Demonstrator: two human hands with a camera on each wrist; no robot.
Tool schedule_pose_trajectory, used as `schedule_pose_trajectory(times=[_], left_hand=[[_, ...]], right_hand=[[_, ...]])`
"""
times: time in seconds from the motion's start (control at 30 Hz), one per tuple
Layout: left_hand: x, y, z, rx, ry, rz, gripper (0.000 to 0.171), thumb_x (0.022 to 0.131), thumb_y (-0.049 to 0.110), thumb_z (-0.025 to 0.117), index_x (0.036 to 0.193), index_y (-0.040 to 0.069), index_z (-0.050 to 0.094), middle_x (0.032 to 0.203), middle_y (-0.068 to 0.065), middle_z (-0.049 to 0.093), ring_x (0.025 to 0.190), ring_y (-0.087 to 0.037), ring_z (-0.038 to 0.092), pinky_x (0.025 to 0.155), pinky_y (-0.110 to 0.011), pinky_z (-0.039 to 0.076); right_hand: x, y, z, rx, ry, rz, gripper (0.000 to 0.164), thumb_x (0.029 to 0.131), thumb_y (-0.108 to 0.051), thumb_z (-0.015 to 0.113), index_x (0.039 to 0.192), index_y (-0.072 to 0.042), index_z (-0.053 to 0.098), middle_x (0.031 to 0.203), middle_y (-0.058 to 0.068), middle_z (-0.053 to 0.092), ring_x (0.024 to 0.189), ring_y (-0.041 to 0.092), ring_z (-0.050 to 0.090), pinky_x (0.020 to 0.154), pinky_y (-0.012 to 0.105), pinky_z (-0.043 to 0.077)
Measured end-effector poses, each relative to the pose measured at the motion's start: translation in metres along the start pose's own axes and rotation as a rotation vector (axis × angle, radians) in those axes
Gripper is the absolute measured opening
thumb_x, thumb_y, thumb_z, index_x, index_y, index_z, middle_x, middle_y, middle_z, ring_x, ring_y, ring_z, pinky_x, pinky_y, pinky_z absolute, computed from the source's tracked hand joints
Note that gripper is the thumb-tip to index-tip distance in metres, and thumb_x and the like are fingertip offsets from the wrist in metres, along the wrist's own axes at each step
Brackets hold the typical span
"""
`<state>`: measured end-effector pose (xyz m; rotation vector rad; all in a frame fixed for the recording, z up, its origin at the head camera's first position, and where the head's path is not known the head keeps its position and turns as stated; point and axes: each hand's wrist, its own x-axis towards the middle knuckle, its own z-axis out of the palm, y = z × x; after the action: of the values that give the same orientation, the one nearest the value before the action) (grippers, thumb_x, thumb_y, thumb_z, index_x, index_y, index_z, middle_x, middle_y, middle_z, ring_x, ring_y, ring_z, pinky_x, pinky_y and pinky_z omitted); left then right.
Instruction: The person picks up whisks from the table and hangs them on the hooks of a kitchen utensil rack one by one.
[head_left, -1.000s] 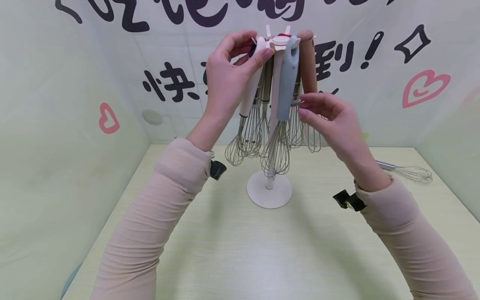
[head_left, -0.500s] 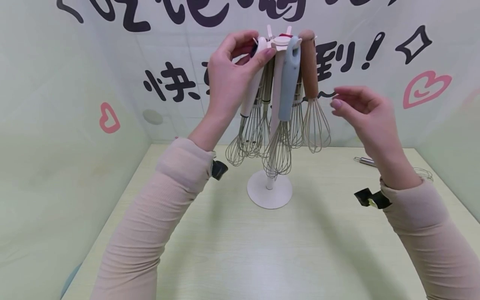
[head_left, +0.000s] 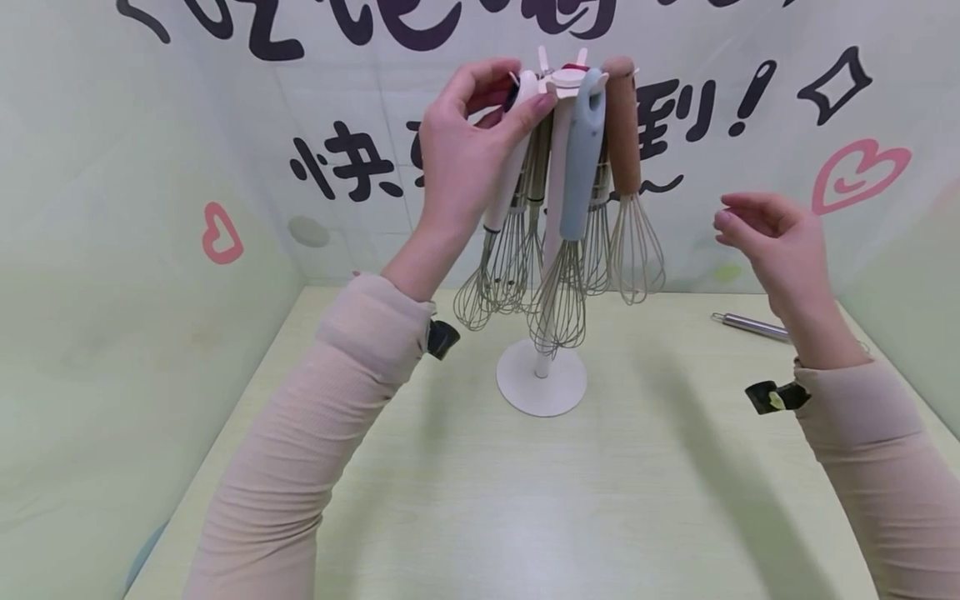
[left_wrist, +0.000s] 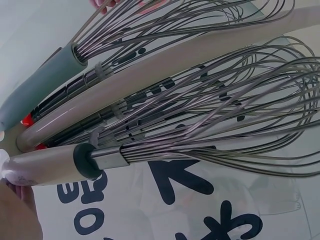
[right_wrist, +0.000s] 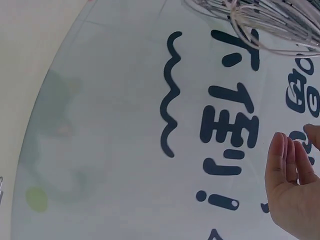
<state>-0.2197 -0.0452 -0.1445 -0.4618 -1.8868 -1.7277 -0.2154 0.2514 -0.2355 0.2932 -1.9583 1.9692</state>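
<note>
A white rotating stand [head_left: 525,396] holds several whisks hanging from hooks at its top. My left hand [head_left: 465,154] grips the top of the white-handled whisk [head_left: 501,196], its thumb lying across the front near the hooks. That handle [left_wrist: 45,166] shows a dark band in the left wrist view. At the front hangs a blue-handled whisk [head_left: 581,167]; a brown wooden-handled whisk [head_left: 622,137] hangs to its right. My right hand [head_left: 798,250] is in the air right of the stand, fingers loosely curled, holding nothing; in the right wrist view the hand [right_wrist: 292,200] is apart from any whisk.
A metal whisk [head_left: 752,326] lies on the pale table [head_left: 465,500] at the back right, its wires mostly hidden behind my right forearm. A printed cloth backdrop [head_left: 360,250] stands behind the table, with more cloth at the sides.
My right hand has let go near the brown-handled whisk and moved away to the right. The brown-handled whisk now hangs fully in sight. My left hand stays at the stand's top.
</note>
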Motion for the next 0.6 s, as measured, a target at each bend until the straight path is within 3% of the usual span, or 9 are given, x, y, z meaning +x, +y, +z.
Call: schedule_pose_trajectory(times=[0.37,0.6], left_hand=[[-0.004,0.005,0.003,0.027,0.022,-0.002,0.044,0.08,0.013,0.077,0.119,0.001,0.06,0.117,-0.01,0.063,0.103,-0.011,0.059,0.092,-0.011,0.052],[-0.004,0.004,0.004,0.045,0.026,-0.003,0.045,0.08,0.014,0.077,0.12,0.002,0.06,0.117,-0.01,0.062,0.103,-0.011,0.058,0.092,-0.01,0.052]], right_hand=[[0.004,0.028,-0.036,-0.103,0.045,0.121,0.015,0.086,-0.012,0.07,0.093,-0.025,0.069,0.082,-0.016,0.068,0.074,-0.004,0.064,0.066,0.004,0.055],[0.004,0.042,-0.055,-0.286,0.054,0.186,0.015,0.09,-0.02,0.066,0.098,-0.032,0.063,0.082,-0.026,0.064,0.074,-0.011,0.062,0.068,0.0,0.051]])
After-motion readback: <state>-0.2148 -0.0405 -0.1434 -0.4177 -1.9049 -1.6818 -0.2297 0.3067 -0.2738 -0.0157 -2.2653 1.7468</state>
